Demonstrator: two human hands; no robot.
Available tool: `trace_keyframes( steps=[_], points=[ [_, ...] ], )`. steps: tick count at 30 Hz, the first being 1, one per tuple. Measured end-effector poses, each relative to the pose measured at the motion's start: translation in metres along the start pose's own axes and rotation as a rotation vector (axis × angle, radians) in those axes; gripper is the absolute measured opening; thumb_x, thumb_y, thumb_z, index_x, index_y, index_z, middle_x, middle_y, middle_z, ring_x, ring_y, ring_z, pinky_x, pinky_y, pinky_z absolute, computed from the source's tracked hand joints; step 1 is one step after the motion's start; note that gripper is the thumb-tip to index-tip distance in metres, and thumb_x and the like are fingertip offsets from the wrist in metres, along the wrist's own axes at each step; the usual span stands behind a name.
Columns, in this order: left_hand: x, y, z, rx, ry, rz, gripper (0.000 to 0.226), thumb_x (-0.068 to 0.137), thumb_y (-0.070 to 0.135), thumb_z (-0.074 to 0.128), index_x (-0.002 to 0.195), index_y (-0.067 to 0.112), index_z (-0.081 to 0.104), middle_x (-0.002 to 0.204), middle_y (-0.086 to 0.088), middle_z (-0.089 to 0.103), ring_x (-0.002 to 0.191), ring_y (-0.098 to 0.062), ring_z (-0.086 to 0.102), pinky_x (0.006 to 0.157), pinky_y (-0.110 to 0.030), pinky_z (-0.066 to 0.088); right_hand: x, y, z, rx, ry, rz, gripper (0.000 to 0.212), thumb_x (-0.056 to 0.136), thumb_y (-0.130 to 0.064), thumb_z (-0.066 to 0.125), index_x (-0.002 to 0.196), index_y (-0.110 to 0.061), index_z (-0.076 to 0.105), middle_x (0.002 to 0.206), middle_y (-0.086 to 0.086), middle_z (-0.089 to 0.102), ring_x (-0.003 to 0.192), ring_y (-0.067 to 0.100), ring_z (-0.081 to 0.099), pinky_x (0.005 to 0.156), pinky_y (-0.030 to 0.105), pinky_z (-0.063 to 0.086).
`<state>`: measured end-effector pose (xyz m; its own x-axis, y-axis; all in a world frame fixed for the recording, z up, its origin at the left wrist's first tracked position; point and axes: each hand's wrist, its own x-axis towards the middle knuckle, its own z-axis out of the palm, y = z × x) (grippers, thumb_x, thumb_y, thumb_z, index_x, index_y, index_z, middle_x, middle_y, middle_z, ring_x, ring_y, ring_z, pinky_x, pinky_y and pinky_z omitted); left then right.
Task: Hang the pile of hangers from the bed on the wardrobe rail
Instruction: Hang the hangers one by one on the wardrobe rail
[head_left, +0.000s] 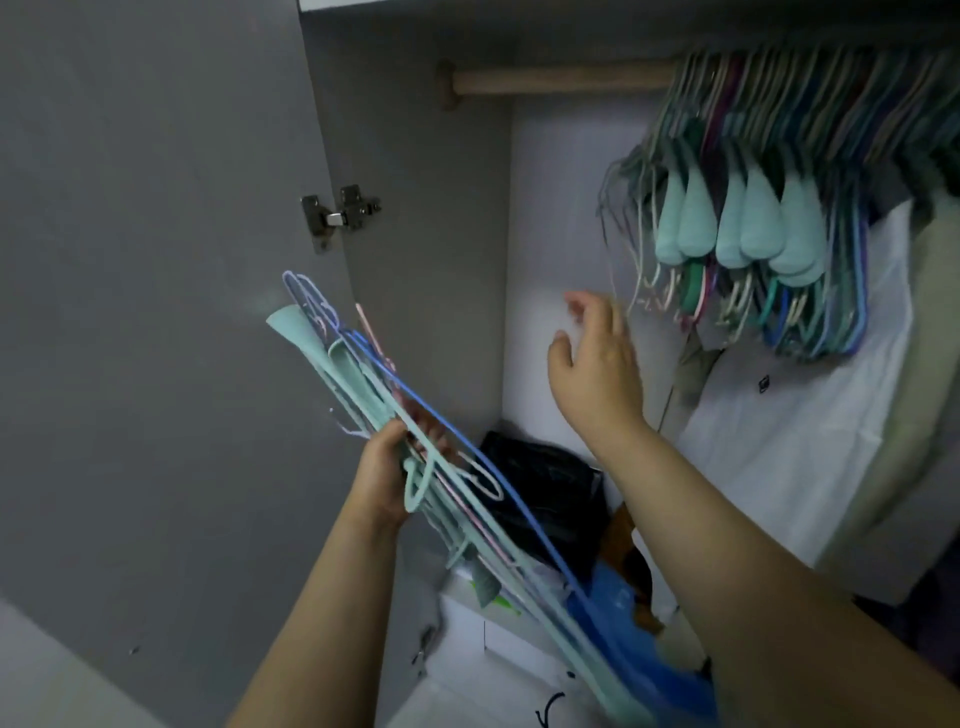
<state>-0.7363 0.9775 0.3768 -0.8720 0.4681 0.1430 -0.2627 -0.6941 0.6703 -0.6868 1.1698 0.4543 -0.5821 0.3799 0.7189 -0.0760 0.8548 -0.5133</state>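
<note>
At lower centre, the left hand (384, 478) grips a bundle of hangers (395, 410), fingers curled round the middle of the stack near the necks. Bundle is mixed: pale teal plastic ones, a blue wire one, some lilac and pink thin ones. It sits tilted, top ends toward the wardrobe door (156, 260), lower ends running down toward bottom right. Likely held mid-stack so the lot stays together and the hooks stay reachable for picking off.

The right hand (597, 364) is raised inside the wardrobe, fingers loosely spread, holding nothing. It hovers below the rail (561, 82), just left of the hung hangers (779, 208), close to their dangling ends; contact cannot be told. Judgement: it is free to take the next hanger from the bundle or to push the hung ones aside.

Hung hangers are crowded on the right part of the rail; the left stretch is bare wood, so room remains. White fabric (805, 415) hangs behind the hung group. A black bag (545, 488) and blue plastic (613, 613) lie on the wardrobe floor.

Task looks partly done: many up, a bundle left in hand.
</note>
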Motion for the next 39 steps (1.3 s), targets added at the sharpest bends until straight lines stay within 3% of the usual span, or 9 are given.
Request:
trace_keyframes(
  steps=[5,10,13,17,20,23,28,33,39],
  points=[
    [-0.007,-0.010,-0.015,-0.192,-0.326,-0.149,0.043,0.080,0.027,0.072,0.061,0.019,0.034,0.058,0.000,0.028,0.054,-0.014,0.025,0.056,-0.030,0.018,-0.025,0.034,0.028,0.074,-1.092,0.483,0.051,0.099,-0.044,0.040,0.131,-0.006,0.050,0.134,0.016,0.054,0.117,0.030,0.055,0.094,0.033,0.043],
    [-0.011,-0.006,-0.006,-0.211,-0.442,-0.162,0.038,0.097,0.036,0.053,0.074,0.006,0.055,0.067,-0.005,0.037,0.061,-0.018,0.034,0.062,-0.030,0.024,-0.100,0.056,0.058,0.393,-1.414,0.853,0.079,0.085,-0.076,0.022,0.145,-0.026,0.033,0.142,0.004,0.043,0.120,0.029,0.050,0.100,0.042,0.036],
    [-0.010,-0.002,-0.009,-0.230,-0.532,-0.186,0.030,0.092,0.027,0.059,0.070,0.011,0.048,0.065,-0.004,0.038,0.060,-0.018,0.035,0.061,-0.030,0.027,-0.121,0.063,0.066,0.502,-1.269,0.835,0.050,0.095,-0.059,0.034,0.121,-0.020,0.052,0.102,0.004,0.052,0.077,0.013,0.053,0.080,0.032,0.039],
    [-0.015,-0.003,-0.011,-0.248,-0.541,-0.233,0.030,0.089,0.027,0.061,0.066,0.007,0.056,0.059,-0.003,0.037,0.055,-0.017,0.033,0.057,-0.030,0.026,-0.140,0.073,0.080,0.365,-1.194,0.786,0.037,0.100,-0.047,0.034,0.105,-0.019,0.057,0.096,-0.001,0.057,0.089,0.019,0.059,0.088,0.039,0.047],
    [-0.017,-0.001,-0.008,-0.215,-0.450,-0.241,0.032,0.093,0.018,0.056,0.065,0.014,0.043,0.062,-0.004,0.036,0.060,-0.017,0.033,0.062,-0.030,0.027,-0.149,0.087,0.089,0.138,-1.050,0.692,0.041,0.098,-0.044,0.043,0.067,-0.017,0.049,0.067,0.003,0.047,0.066,0.017,0.047,0.069,0.032,0.042],
    [-0.011,0.000,-0.014,-0.218,-0.418,-0.235,0.033,0.095,0.018,0.056,0.064,0.012,0.048,0.069,-0.004,0.050,0.068,-0.019,0.047,0.075,-0.032,0.040,-0.148,0.097,0.077,0.239,-0.619,0.769,0.044,0.098,-0.046,0.041,0.072,-0.011,0.047,0.070,0.008,0.047,0.071,0.022,0.048,0.067,0.031,0.037],
    [-0.011,-0.001,-0.018,-0.147,-0.337,-0.152,0.020,0.079,0.031,0.076,0.065,0.020,0.065,0.114,-0.003,0.070,0.114,-0.028,0.063,0.096,-0.066,0.043,-0.141,0.103,0.048,0.331,-0.167,0.689,0.042,0.096,-0.043,0.048,0.062,-0.020,0.040,0.057,-0.005,0.042,0.058,0.013,0.042,0.063,0.030,0.034],
    [-0.012,0.000,0.000,-0.215,-0.201,-0.125,0.032,0.053,0.033,0.093,0.079,0.023,0.077,0.091,0.001,0.073,0.090,-0.022,0.070,0.082,-0.058,0.054,-0.133,0.105,0.030,0.288,-0.022,0.607,0.048,0.096,-0.036,0.051,0.056,-0.023,0.029,0.052,-0.007,0.032,0.054,0.013,0.034,0.055,0.029,0.028],
    [-0.013,-0.010,0.002,-0.292,-0.231,-0.085,0.036,0.058,0.043,0.090,0.085,0.025,0.075,0.083,0.007,0.067,0.088,-0.018,0.068,0.089,-0.062,0.050,-0.134,0.110,0.022,0.342,-0.015,0.584,0.050,0.096,-0.031,0.053,0.056,-0.020,0.026,0.053,-0.008,0.025,0.051,0.004,0.026,0.050,0.022,0.023]
  ],
)
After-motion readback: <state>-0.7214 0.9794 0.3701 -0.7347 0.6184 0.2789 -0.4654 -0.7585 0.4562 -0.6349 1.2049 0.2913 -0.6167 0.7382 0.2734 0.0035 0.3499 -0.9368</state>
